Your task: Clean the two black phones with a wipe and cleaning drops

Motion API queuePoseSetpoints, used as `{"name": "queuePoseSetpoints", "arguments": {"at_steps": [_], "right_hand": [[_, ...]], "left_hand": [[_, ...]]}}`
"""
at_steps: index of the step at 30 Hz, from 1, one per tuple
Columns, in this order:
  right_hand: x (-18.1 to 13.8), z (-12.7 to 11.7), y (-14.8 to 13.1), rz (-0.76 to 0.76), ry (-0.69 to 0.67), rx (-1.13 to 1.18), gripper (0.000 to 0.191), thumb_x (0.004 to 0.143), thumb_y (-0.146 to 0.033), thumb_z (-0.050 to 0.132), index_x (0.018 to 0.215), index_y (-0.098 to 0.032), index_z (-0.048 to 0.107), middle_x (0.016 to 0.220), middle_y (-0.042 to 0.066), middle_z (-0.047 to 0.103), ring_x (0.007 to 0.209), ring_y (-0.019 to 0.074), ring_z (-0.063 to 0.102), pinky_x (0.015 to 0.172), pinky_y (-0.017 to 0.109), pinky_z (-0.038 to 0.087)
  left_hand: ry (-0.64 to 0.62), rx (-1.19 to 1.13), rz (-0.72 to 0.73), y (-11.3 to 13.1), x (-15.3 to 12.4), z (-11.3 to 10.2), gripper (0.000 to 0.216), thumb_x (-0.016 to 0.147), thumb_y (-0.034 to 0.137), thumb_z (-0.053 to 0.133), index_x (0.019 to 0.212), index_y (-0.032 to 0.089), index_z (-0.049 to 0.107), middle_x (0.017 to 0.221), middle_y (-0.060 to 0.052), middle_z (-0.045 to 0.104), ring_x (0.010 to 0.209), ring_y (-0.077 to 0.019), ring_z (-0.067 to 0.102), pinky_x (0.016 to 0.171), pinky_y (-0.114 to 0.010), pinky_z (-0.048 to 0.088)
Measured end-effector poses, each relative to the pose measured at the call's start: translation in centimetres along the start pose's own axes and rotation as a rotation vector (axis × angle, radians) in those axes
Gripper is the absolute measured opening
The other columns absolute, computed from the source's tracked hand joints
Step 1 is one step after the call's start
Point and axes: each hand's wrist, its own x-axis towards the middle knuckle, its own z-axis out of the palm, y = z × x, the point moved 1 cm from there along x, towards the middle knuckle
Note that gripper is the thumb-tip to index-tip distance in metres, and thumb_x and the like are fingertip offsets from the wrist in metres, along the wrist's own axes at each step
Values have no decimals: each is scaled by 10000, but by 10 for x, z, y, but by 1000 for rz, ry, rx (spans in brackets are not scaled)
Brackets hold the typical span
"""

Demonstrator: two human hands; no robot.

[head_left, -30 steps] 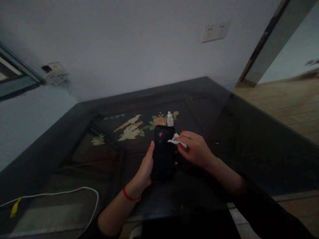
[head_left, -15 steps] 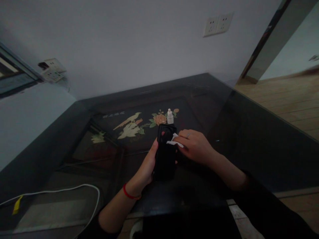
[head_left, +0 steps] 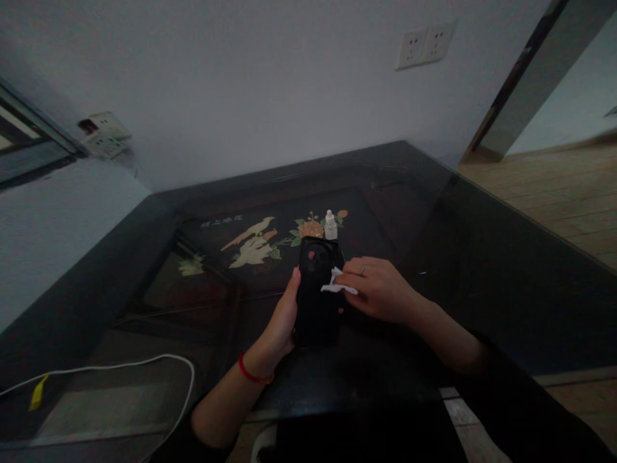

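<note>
A black smartphone [head_left: 315, 308] is held up over the dark table, its back with the round camera bump facing me. My left hand [head_left: 282, 315] grips it, the thumb along its left edge and fingertips showing at its right edge. In my right hand [head_left: 378, 286] a small white tissue [head_left: 339, 285] is pinched; it lies against the phone's back at the right, below the camera bump. A ring is on that hand. Just beyond the phone's top stands a small clear dropper bottle [head_left: 330, 226] with a pale cap.
The glossy black table [head_left: 463, 283] carries an inlaid bird and flower picture [head_left: 253, 247]. A white cable [head_left: 120, 366] with a yellow tag [head_left: 37, 393] curves across the left front. Wall sockets [head_left: 427, 45] sit above the table's far side.
My right hand has slid the tissue slightly down the phone's back. The phone has shifted a little left and its camera bump shows more fully. The bottle stays in place.
</note>
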Motion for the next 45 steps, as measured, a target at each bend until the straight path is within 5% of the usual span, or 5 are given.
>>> {"name": "queuePoseSetpoints", "arguments": {"at_steps": [7, 16, 35, 41, 45], "right_hand": [[-1, 0, 2, 41, 48, -31, 205, 877, -154, 473, 961, -160, 660, 858, 73, 656, 773, 178, 564, 678, 293, 405], [1, 5, -24, -128, -236, 145, 99, 806, -162, 568, 862, -174, 648, 783, 32, 644, 724, 164, 572, 661, 288, 417], [11, 16, -51, 365, -78, 761, 171, 883, -200, 519, 738, -161, 602, 661, -10, 604, 590, 107, 548, 618, 229, 415], [7, 7, -36, 306, -210, 677, 131, 832, -136, 522, 733, -164, 602, 689, 3, 622, 604, 112, 553, 590, 223, 394], [7, 4, -31, 301, -188, 579, 116, 843, -145, 523, 782, -160, 621, 745, 18, 615, 660, 125, 563, 616, 233, 408]], "left_hand": [[-45, -4, -69, -2, 1, -2, 602, 933, 547, 347, 1296, 117, 561, 1004, -142, 724, 791, -232, 695, 820, -415, 544], [61, -121, 152, 2, 6, -2, 608, 944, 531, 317, 1254, 93, 604, 1083, -130, 717, 1005, -247, 672, 949, -365, 493], [110, -114, 346, -5, 6, -1, 623, 891, 562, 448, 1419, 238, 390, 1048, -80, 723, 970, -259, 686, 865, -378, 521], [86, -83, 287, -1, 7, -4, 635, 920, 598, 300, 1242, 132, 585, 1009, -126, 723, 990, -290, 673, 868, -399, 520], [104, -84, 344, -3, 8, -5, 591, 935, 548, 327, 1373, 176, 467, 1045, -97, 721, 991, -250, 673, 883, -373, 506]]}}
